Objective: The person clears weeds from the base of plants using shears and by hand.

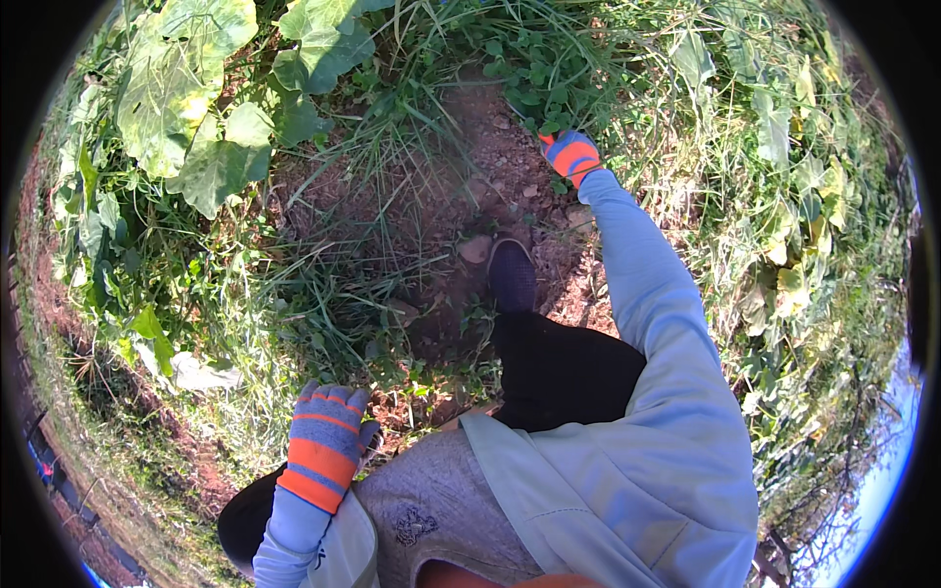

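Observation:
My right hand [572, 157], in a grey and orange striped knit glove, reaches out to the edge of the green weeds [548, 88]. Its fingers are curled around a tool whose thin blade [516, 111] shows just beyond them; leaves hide the rest, so its exact kind is unclear. Nearer my body, my left hand [327, 441] wears a matching glove and hangs over my bent knee. Nothing shows in it, and its fingers are slightly apart above sunlit grass.
Bare reddish soil with small stones [507, 147] lies ahead of my dark shoe [512, 275]. Loose long grass [353, 294] covers the ground to the left. Broad, yellowing leaves [176, 88] stand at upper left, and more leafy plants [794, 191] line the right.

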A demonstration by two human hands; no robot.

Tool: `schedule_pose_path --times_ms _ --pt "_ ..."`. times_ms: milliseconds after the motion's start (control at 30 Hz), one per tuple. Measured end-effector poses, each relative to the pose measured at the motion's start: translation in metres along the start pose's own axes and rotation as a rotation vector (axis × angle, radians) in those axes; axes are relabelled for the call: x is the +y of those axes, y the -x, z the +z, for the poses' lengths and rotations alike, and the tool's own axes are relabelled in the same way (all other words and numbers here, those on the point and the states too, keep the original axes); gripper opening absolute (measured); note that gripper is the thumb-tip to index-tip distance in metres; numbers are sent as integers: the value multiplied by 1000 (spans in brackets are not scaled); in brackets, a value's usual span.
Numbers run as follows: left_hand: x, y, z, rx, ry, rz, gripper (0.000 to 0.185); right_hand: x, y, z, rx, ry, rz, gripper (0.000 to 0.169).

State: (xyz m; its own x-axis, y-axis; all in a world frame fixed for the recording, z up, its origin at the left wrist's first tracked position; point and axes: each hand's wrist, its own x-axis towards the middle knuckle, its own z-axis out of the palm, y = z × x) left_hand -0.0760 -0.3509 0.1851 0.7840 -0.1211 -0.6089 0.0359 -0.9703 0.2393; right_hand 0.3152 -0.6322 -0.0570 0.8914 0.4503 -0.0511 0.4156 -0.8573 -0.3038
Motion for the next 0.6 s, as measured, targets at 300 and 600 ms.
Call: schedule_pose_path --times_ms 300,600 --pt "0 -14 6 26 15 -3 36 -151 84 13 -635 -401 -52 49" --pt "-2 -34 14 207 363 7 36 -205 95 -38 -1120 -1335 422 38"
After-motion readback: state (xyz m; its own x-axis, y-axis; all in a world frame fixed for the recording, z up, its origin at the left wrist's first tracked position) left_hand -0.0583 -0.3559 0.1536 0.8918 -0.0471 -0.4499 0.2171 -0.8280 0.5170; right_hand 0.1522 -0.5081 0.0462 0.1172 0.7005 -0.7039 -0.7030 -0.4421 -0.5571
